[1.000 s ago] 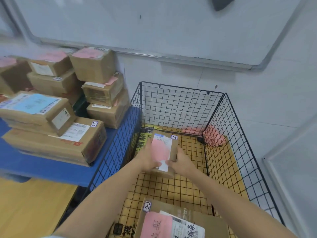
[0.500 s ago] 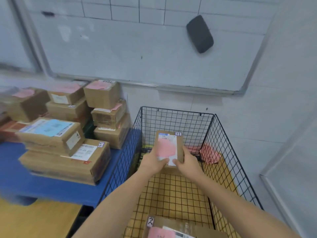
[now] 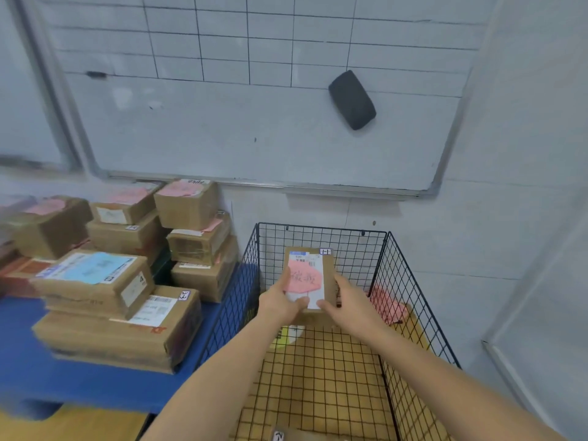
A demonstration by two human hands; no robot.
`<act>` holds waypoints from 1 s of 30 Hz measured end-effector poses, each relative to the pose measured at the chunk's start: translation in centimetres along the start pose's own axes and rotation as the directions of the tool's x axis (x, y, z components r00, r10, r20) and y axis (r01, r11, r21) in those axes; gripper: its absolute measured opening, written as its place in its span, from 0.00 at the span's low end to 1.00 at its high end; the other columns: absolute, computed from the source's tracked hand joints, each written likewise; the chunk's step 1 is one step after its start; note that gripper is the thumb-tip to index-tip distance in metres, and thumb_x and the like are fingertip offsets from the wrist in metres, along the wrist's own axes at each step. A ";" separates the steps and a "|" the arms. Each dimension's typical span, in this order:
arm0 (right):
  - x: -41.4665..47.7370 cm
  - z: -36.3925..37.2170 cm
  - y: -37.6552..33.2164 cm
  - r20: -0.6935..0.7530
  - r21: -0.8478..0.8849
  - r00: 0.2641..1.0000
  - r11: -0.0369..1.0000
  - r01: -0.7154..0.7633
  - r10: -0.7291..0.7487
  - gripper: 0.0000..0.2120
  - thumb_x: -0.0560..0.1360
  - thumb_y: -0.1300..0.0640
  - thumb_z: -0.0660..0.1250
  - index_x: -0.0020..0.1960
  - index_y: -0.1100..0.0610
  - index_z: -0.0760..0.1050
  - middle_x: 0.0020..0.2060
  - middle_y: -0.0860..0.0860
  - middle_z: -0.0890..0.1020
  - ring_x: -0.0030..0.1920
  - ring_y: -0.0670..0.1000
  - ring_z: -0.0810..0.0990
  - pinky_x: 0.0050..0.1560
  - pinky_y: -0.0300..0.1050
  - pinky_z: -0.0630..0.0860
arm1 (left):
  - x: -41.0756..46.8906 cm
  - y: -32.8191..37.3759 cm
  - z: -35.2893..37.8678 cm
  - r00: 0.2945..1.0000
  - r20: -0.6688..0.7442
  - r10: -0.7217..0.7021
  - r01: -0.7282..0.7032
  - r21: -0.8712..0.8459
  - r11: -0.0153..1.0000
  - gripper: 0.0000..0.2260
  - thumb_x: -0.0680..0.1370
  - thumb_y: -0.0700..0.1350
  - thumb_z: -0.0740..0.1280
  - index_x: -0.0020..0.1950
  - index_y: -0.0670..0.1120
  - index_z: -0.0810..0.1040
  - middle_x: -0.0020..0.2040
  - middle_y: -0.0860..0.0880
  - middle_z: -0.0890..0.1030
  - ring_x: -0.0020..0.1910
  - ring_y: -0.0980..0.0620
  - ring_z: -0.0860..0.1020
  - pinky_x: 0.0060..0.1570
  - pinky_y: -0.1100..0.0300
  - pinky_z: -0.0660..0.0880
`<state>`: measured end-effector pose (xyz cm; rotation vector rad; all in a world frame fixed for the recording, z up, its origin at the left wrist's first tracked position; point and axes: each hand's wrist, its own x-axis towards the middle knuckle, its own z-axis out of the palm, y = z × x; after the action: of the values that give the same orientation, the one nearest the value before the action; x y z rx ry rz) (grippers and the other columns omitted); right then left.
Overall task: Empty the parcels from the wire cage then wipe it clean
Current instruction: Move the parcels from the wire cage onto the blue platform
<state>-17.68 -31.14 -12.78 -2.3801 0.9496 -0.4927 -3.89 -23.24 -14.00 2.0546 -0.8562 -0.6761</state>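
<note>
parcel point(image 3: 306, 276) raised higher over wire cage point(image 3: 358, 249), left grip point(image 3: 281, 304) and right grip point(image 3: 350, 301) clasped round it

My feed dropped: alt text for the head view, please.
The left hand and right hand hold a small pink-labelled parcel above the wire cage floor. Stacked parcels sit on the blue table at left; a whiteboard hangs behind.

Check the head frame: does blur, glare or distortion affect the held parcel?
Head view: the parcel, gripped by the left hand and right hand, is fairly sharp; the stacked boxes far left smear with blur; the whiteboard edges lean from wide-angle distortion; no glare.
</note>
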 end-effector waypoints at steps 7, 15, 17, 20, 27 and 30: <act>0.6 -2.5 -0.6 -0.015 -0.139 0.996 0.987 0.086 -0.089 0.32 0.77 0.50 0.67 0.76 0.53 0.57 0.72 0.50 0.68 0.71 0.50 0.66 0.68 0.45 0.65 | 0.8 2.1 -2.0 1.000 0.000 -0.005 0.005 0.100 0.995 0.36 0.76 0.50 0.68 0.78 0.56 0.50 0.71 0.48 0.69 0.65 0.47 0.72 0.58 0.59 0.72; 1.3 -4.6 -1.9 -0.020 -0.144 0.986 0.977 0.159 -0.163 0.33 0.76 0.47 0.67 0.76 0.52 0.57 0.71 0.50 0.69 0.70 0.50 0.67 0.67 0.45 0.66 | 0.2 4.8 -3.2 0.999 -0.048 0.019 -0.012 0.149 0.989 0.31 0.77 0.48 0.67 0.76 0.52 0.56 0.68 0.45 0.71 0.64 0.43 0.73 0.62 0.54 0.72; 1.3 -4.9 -2.1 -0.019 -0.145 0.981 0.971 0.188 -0.193 0.33 0.76 0.47 0.67 0.76 0.51 0.57 0.71 0.50 0.69 0.69 0.50 0.68 0.66 0.45 0.67 | 0.0 5.1 -3.3 0.998 -0.060 0.018 -0.010 0.124 0.992 0.31 0.77 0.47 0.67 0.77 0.51 0.56 0.68 0.45 0.71 0.62 0.43 0.74 0.60 0.52 0.74; 1.2 -5.2 -2.1 -0.015 -0.133 0.977 0.968 0.210 -0.214 0.33 0.76 0.46 0.67 0.76 0.51 0.57 0.71 0.49 0.69 0.69 0.50 0.68 0.66 0.46 0.67 | -0.5 5.5 -3.5 0.997 -0.075 0.025 -0.022 0.038 0.999 0.34 0.76 0.44 0.69 0.77 0.53 0.55 0.68 0.46 0.72 0.61 0.41 0.74 0.58 0.46 0.76; 1.5 -5.4 -2.8 0.008 -0.085 0.971 0.967 0.240 -0.240 0.34 0.76 0.44 0.66 0.77 0.51 0.56 0.73 0.49 0.67 0.70 0.49 0.67 0.66 0.46 0.67 | -1.7 5.9 -4.6 0.998 -0.070 -0.002 -0.002 -0.050 0.999 0.36 0.75 0.44 0.70 0.77 0.57 0.55 0.68 0.48 0.71 0.61 0.42 0.75 0.51 0.45 0.79; 1.9 -5.3 -3.7 -0.015 -0.070 0.970 0.968 0.239 -0.241 0.34 0.77 0.44 0.65 0.77 0.52 0.55 0.73 0.49 0.66 0.70 0.49 0.66 0.67 0.47 0.67 | -2.0 6.0 -5.7 0.997 -0.069 -0.022 0.017 -0.062 0.998 0.36 0.75 0.45 0.70 0.77 0.57 0.54 0.68 0.48 0.71 0.58 0.43 0.77 0.44 0.48 0.82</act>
<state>-17.17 -31.99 -6.16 -2.5708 0.6997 -0.5884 -3.15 -21.84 -5.66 2.0214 -0.7672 -0.6305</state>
